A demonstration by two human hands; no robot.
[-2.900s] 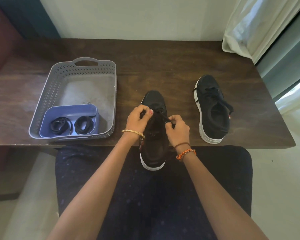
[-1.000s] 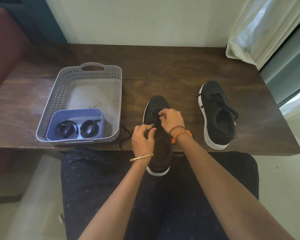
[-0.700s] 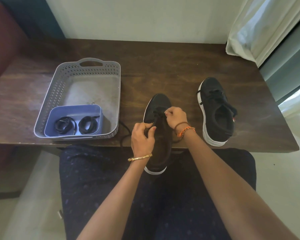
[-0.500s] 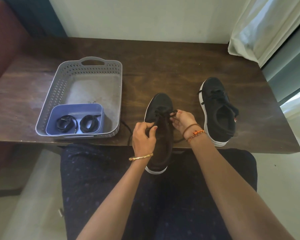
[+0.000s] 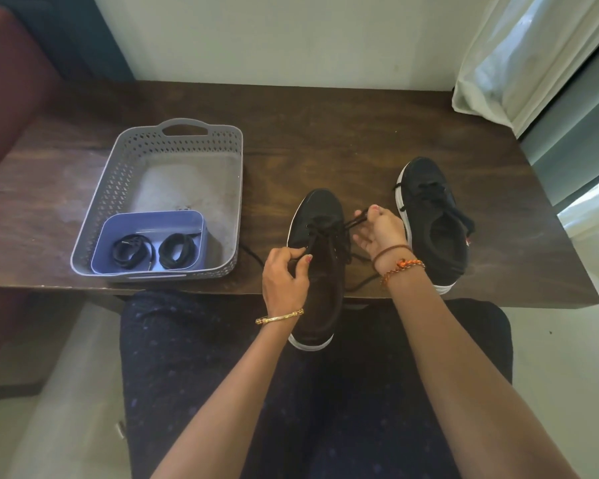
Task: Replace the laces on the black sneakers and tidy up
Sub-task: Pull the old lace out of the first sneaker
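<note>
A black sneaker (image 5: 320, 216) with a white sole lies toe-away across the table's front edge and my lap. My left hand (image 5: 284, 276) pinches its black lace (image 5: 351, 224) at the left eyelets. My right hand (image 5: 381, 229) pinches another stretch of the same lace and holds it out to the right of the shoe. Loose lace trails over the table on both sides. The second black sneaker (image 5: 433, 223) stands laced to the right. Two coiled black laces (image 5: 156, 250) lie in a small blue box (image 5: 118, 229).
The blue box sits in the near end of a grey perforated basket (image 5: 118, 171) at the left of the dark wooden table (image 5: 325, 133). A white curtain (image 5: 519, 57) hangs at the back right. A maroon seat is at far left.
My right hand has moved from over the tongue out to the right, drawing the lace with it. My left hand slid back from the eyelets toward the shoe's opening.
</note>
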